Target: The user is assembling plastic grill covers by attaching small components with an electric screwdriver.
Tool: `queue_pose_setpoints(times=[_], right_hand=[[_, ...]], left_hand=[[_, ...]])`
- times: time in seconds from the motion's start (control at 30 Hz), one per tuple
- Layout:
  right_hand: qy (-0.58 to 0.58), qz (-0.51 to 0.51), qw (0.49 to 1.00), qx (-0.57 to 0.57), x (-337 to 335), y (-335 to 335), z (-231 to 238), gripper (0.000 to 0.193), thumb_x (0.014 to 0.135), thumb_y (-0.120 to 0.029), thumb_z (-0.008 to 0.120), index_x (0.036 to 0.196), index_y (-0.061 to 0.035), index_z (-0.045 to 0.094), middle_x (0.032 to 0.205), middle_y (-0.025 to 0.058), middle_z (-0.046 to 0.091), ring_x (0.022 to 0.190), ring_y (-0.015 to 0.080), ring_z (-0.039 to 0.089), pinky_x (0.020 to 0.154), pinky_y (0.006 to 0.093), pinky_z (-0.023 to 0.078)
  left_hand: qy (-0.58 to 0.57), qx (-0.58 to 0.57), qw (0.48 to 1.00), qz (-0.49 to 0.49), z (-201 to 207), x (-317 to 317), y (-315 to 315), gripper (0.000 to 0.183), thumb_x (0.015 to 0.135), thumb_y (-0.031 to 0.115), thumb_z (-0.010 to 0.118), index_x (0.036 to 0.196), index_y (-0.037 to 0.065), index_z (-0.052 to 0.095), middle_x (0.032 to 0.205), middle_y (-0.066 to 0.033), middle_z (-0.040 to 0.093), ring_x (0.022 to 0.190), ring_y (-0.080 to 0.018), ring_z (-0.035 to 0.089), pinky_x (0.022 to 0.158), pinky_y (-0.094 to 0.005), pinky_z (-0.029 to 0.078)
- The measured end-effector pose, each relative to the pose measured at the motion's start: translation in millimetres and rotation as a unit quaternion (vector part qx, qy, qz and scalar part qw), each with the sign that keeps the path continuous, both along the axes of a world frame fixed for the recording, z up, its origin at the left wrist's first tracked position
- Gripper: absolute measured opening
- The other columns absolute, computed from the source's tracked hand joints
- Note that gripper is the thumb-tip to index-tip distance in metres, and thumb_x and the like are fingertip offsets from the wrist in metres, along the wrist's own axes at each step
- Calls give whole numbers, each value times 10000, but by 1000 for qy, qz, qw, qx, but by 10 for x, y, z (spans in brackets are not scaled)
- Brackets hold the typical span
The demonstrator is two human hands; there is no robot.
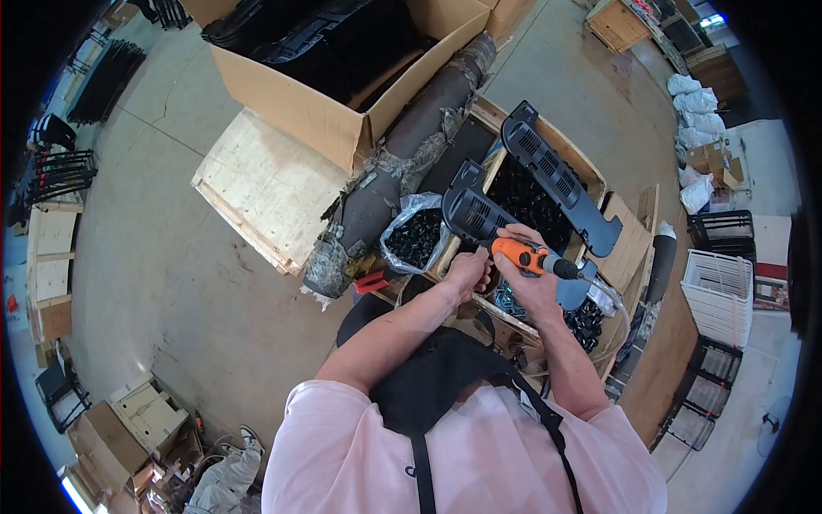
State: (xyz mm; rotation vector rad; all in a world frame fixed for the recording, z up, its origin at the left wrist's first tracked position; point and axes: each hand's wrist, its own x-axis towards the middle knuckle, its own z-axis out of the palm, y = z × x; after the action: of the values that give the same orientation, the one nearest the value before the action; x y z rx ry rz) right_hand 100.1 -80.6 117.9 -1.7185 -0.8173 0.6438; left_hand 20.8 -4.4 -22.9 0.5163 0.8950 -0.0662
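Concrete workshop floor (145, 257), seen from above, crowded with crates and cartons. At centre, a wooden crate (591, 184) serving as counter, loaded with small black plastic parts. Across its top, a long dark slotted plastic panel (556, 176), lying at a slant; just below it, a second slotted panel piece (475, 214), tilted toward the worker.

Right hand (535, 274) wrapped around an orange-handled power screwdriver (527, 254), grip pressed tight on the handle, black nose of the tool pointing right and slightly down, a hose or cord trailing from it toward the crate's lower edge. Left hand (469, 270) just beside, fingers curled shut at the lower rim of the nearer panel piece; whether pinching a small part or the panel edge itself, impossible to tell. Both hands close together, above the crate's near side.

Left of the crate, a clear plastic bag (415, 236) of small black parts, open at the top. Beside it, a long dark roll (402, 163) in torn wrapping, lying diagonally. Red-handled pliers (370, 281) near the bag's lower corner. Behind, a large open cardboard box (325, 103) of black parts resting on a pale wooden board (265, 184). At far right, white wire baskets (719, 291) and white sacks (698, 103).
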Motion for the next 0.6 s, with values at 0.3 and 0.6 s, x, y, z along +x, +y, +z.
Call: queue_pose_setpoints(times=[0.3,0.6], right_hand=[[-39,63,994,-75,31,50,2,414,877,-13,767,1277,-14,660,1281,126,705,1109,184,692,1013,325,542],[-66,76,994,-39,-9,-97,557,518,851,-25,776,1344,-31,618,1248,110,717,1167,189,676,1046,337,520]], left_hand=[[8,54,998,-19,-118,34,-24,475,1117,404,440,838,58,608,719,-38,582,537,-144,541,450,-304,435],[6,62,998,-23,-94,31,-6,453,1087,455,506,910,59,636,723,-19,577,543,-142,548,448,-303,430]])
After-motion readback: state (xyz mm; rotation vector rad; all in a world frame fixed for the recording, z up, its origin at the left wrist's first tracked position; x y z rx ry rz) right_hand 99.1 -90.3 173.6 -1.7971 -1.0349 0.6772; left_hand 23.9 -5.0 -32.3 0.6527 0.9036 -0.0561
